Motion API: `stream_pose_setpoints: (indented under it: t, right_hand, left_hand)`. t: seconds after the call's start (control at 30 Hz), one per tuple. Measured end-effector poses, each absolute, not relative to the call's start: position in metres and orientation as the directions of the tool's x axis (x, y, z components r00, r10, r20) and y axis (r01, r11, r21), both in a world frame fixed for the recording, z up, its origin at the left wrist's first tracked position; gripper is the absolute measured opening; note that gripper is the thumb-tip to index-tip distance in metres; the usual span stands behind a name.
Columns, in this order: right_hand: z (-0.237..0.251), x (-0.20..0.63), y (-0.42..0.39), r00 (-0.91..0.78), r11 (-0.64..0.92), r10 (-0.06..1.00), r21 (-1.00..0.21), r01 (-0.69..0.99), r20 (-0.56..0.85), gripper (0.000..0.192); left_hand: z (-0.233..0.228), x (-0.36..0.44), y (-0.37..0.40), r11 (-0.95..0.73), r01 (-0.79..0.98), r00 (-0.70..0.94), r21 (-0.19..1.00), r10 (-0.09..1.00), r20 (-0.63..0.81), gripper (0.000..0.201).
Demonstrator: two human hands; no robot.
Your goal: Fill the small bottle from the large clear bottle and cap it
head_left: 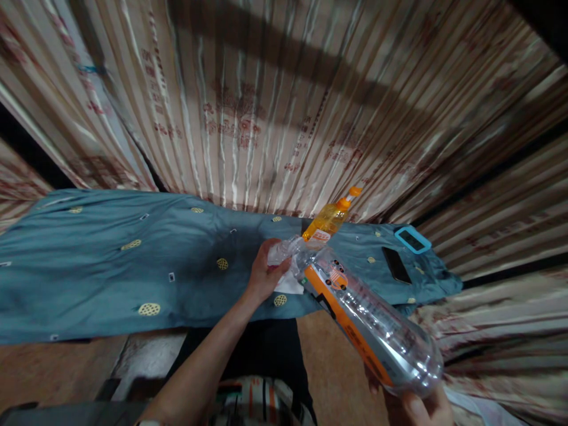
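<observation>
A large clear plastic bottle (377,313) with an orange and grey label lies at a slant in front of me, its neck toward the upper left. Around its base, at the lower right, my right hand (423,408) is closed, partly cut off by the frame edge. My left hand (266,275) grips a crumpled-looking clear plastic piece (279,252) right by the bottle's neck. Whether the two touch, I cannot tell. Something white (290,283) shows beneath the left fingers. Just behind the neck stands a yellow-orange bottle (328,219) with an orange pump-like cap.
A teal cloth with pineapple prints (102,266) covers the long surface. On its right part lie a black phone (396,265) and a blue-framed device (412,239). Patterned curtains (248,118) hang behind and at the right. My legs (266,349) are below the front edge.
</observation>
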State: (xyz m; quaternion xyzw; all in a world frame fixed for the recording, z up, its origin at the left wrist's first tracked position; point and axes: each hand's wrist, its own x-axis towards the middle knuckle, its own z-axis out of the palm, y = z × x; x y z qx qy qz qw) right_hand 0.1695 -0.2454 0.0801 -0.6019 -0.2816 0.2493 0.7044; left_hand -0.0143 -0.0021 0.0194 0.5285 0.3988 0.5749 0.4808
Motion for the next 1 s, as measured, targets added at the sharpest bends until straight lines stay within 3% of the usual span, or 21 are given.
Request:
stream_pose_setpoints:
  t: [0.17, 0.57, 0.87, 1.0]
  right_hand:
    - [0.0731, 0.1763, -0.2464, 0.706, 0.19, 0.7, -0.981, -0.034, 0.111, 0.078]
    - [0.0763, 0.1704, -0.2466, 0.707, 0.166, 0.697, -0.986, 0.009, 0.123, 0.079]
    - [0.0744, 0.1732, -0.2475, 0.715, 0.165, 0.692, -0.986, -0.021, 0.101, 0.06]
    - [0.0788, 0.1693, -0.2458, 0.723, 0.169, 0.683, -0.986, -0.019, 0.103, 0.068]
  left_hand:
    - [0.0197, -0.0142, -0.0021, -0.215, -0.12, 0.023, 0.969, 0.975, 0.219, 0.051]
    - [0.0208, -0.0148, -0.0021, -0.203, -0.126, 0.029, 0.971, 0.978, 0.208, 0.054]
    - [0.0203, -0.0155, -0.0012, -0.221, -0.123, 0.022, 0.967, 0.974, 0.225, 0.049]
    - [0.0204, -0.0155, -0.0006, -0.224, -0.111, 0.017, 0.968, 0.974, 0.227, 0.049]
